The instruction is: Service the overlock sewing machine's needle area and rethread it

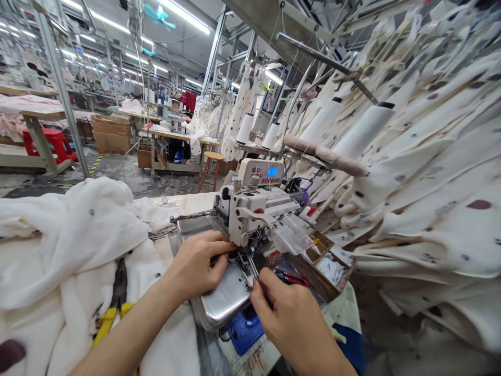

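Observation:
A white overlock sewing machine with a small lit control panel stands in front of me. My left hand rests over its metal bed plate, fingers curled and their tips at the needle area; what they hold, if anything, is hidden. Between the fingers of my right hand is a pair of metal tweezers, its tips pointing up into the parts below the needle. White fleece fabric is heaped on the left, and pliers with yellow handles lie on it.
Thread cones stand on a rack behind the machine. Spotted cream garments hang close on the right. A partitioned box of small white pieces sits beside red-handled scissors. Farther back are a wooden stool and other sewing tables.

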Tool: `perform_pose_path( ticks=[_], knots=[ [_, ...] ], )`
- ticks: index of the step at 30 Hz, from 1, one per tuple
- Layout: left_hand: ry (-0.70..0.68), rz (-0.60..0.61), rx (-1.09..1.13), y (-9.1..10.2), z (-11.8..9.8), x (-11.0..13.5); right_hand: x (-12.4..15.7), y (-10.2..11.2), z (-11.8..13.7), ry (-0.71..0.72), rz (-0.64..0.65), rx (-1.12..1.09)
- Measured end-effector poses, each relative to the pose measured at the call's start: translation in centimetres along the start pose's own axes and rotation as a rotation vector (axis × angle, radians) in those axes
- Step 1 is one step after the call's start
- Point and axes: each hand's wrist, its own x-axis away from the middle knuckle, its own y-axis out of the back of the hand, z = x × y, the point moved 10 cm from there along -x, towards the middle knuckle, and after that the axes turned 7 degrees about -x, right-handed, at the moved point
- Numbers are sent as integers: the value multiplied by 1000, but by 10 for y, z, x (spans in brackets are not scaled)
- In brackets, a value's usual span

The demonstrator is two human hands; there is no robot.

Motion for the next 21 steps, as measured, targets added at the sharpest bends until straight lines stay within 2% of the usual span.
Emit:
perform_pose_path(
  ticks=[6, 10, 17, 21],
  knots=[
    [-4, -3, -2, 0, 0, 1, -3, -3, -2, -42, 72, 18],
    [1, 3, -1, -1, 1, 0, -3, 1, -2, -30, 43, 16],
    [33, 27, -22, -4, 5, -1, 18, 9, -3, 130, 78, -126],
    [110, 19, -80, 0, 14, -1, 32, 19, -18, 160, 9, -271]
  ],
)
